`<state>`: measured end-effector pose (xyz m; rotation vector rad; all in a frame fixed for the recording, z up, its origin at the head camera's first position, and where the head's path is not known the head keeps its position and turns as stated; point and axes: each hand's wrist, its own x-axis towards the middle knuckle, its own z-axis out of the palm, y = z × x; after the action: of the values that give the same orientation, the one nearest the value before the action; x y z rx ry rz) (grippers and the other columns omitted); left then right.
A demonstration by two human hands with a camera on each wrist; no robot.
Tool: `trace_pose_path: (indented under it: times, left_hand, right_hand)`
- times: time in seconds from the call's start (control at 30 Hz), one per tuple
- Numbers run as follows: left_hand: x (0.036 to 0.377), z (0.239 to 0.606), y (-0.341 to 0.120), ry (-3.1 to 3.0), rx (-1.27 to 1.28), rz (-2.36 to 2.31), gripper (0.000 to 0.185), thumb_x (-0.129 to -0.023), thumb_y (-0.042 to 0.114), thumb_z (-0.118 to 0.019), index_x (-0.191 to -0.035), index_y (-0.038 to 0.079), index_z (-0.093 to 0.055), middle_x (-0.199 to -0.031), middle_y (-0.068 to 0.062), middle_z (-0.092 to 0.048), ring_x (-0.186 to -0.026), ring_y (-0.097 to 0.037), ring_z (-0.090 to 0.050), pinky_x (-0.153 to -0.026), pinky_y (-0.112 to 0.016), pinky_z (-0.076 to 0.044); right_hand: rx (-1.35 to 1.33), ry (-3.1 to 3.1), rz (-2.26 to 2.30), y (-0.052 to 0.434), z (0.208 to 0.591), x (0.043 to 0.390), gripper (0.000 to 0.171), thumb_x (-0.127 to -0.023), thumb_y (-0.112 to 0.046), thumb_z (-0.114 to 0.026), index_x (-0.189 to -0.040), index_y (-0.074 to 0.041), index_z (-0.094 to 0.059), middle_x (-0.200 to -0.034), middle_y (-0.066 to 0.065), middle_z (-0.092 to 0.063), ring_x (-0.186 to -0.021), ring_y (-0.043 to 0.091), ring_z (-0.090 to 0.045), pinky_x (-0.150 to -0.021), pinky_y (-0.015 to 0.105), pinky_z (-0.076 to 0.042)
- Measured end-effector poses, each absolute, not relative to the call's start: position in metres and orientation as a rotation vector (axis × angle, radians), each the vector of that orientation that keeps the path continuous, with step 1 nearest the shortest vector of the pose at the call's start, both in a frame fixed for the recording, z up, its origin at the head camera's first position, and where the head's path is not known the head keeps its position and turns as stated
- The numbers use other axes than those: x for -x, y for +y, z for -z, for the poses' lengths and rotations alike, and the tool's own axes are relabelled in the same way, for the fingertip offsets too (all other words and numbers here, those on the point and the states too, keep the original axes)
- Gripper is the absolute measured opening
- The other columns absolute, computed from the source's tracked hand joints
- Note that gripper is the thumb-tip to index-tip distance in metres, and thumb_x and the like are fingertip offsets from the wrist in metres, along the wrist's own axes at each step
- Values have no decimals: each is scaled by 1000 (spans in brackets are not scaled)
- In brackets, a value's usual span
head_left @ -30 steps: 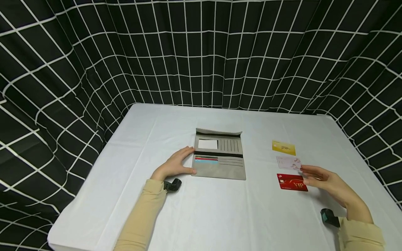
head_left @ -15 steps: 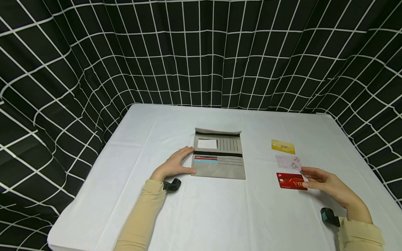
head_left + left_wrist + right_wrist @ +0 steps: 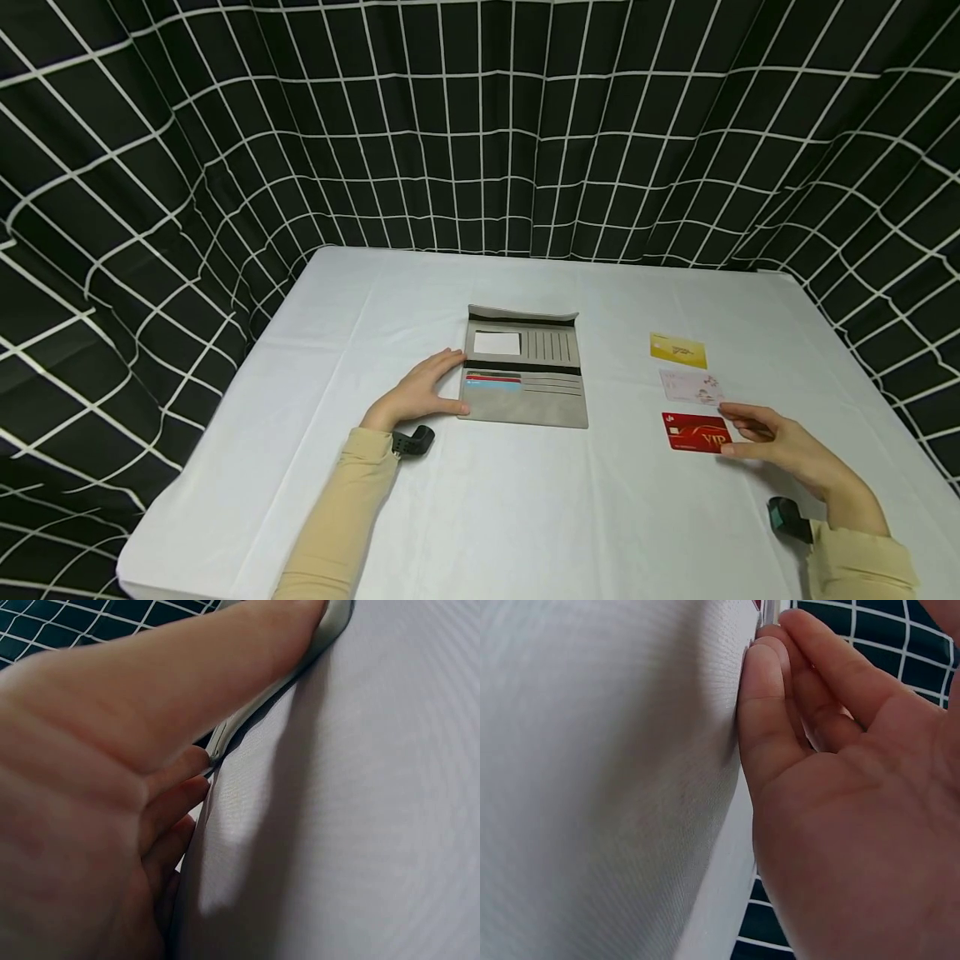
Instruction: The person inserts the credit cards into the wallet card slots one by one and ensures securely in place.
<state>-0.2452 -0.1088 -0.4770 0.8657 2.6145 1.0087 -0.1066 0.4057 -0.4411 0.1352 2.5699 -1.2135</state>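
While the left hand point(image 3: 420, 392) lies against the left edge of the open grey wallet point(image 3: 523, 371), its fingers point(image 3: 442, 362) reach along the upper part of that edge and its thumb presses the lower corner, so the wallet sits lightly braced between them; the left wrist view shows the thumb point(image 3: 225, 682) stretched straight along the wallet's rim and the other fingers tucked close together under it. The wallet lies flat near the middle of the white-covered bench point(image 3: 525, 508), with a white card in its upper panel and coloured card edges showing in the lower slots. To the right, well apart from the wallet, three cards lie in a column: a yellow card point(image 3: 678, 351) farthest away, a pale pink card point(image 3: 691, 387) in the middle, and a red card point(image 3: 696, 432) nearest. The right hand point(image 3: 783, 446) rests at the right edge of the red card, fingers gently curved, thumb tip touching the card's lower right corner. From the right wrist view, the fingers point(image 3: 769, 697) lie pressed together with their tips against the cloth at the card's edge.
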Motion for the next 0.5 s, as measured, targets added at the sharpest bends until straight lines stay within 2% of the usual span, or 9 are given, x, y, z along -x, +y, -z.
trace_pose_path:
  times: [0.17, 0.37, 0.5]
  left_hand:
    - [246, 478, -108, 2616, -882, -1011, 94, -71, 52, -74, -145, 12, -33, -150, -9, -25, -137, -27, -18, -106, -52, -18]
    - [246, 477, -109, 2613, -859, -988, 93, -72, 50, -74, -146, 15, -31, -151, -6, -23, -137, -24, -16, -107, -49, -16]
    - [245, 476, -109, 2610, -860, -998, 92, -72, 49, -74, -145, 14, -32, -150, -7, -23, -137, -25, -16, -107, -50, -16]
  right_hand:
    - [-142, 2602, 1188, 405, 441, 105, 70, -82, -27, -71, -135, 6, -38, -136, 26, -26, -114, 36, -37, -82, 34, -38]
    - [-147, 2592, 1206, 402, 441, 105, 73, -81, -26, -72, -134, 10, -37, -134, 31, -23, -114, 45, -35, -89, 55, -34]
    - [-146, 2616, 1184, 402, 442, 107, 71, -81, -25, -73, -133, 10, -39, -133, 30, -25, -111, 43, -37, -86, 50, -37]
